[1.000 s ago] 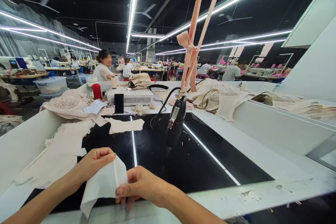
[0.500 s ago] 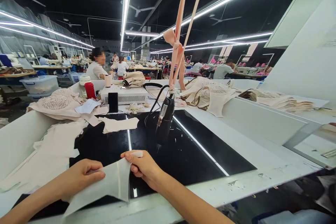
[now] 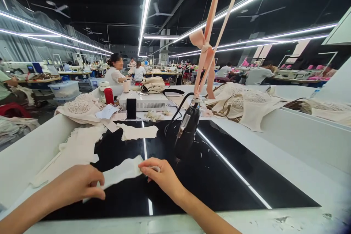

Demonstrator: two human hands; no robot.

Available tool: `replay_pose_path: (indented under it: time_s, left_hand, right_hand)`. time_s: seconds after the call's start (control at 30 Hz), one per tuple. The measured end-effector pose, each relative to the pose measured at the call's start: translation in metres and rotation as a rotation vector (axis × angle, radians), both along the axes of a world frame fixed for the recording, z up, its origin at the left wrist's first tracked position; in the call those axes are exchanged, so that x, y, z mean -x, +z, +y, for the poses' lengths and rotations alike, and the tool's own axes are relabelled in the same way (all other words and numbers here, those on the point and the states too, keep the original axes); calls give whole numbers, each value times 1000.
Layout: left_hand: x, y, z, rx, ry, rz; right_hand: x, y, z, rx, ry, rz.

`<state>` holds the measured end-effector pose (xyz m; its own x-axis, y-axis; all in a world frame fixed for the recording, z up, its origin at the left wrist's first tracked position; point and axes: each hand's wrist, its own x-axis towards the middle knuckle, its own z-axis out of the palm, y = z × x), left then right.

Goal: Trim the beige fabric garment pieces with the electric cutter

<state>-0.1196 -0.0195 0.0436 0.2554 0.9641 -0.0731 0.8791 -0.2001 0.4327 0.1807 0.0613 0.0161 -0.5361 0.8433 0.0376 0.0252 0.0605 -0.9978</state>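
A small white piece of fabric [image 3: 120,171] lies stretched flat over the glossy black table top [image 3: 219,179]. My left hand [image 3: 75,183] pinches its near left end, fingers curled over it. My right hand [image 3: 162,176] pinches the far right end, thumb and fingers pressed together. Just beyond my right hand a black hand-held tool [image 3: 187,131] hangs tip-down from pink fabric straps [image 3: 206,49], its black cable looping back.
Cream fabric pieces [image 3: 79,142] lie along the left of the table. A white box unit [image 3: 144,101], a black phone [image 3: 131,108], a red bottle [image 3: 109,95] and beige garments [image 3: 241,104] sit at the back. Other people work at distant tables.
The white piece was held up and folded between both hands; now it is spread flat on the black surface, farther from me, with my hands apart at its two ends.
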Motion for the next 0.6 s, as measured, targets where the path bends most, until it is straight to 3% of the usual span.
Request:
replay_pose_path:
  time_s: [0.07,0.23,0.4,0.6]
  left_hand:
    - [-7,1,-3,91,2,6]
    - [-41,2,8,-93,-74,-91]
    - [-79,-18,32,-231,-253,-197]
    - [-95,-40,41,-354,-324,-25]
  right_hand:
    - [-3,-7,-5,-41,-4,-94]
    - [-9,-10,-10,-144,9,-255]
    - [-11,-4,-12,-189,36,-335]
    - [-27,7,-21,-241,91,-461]
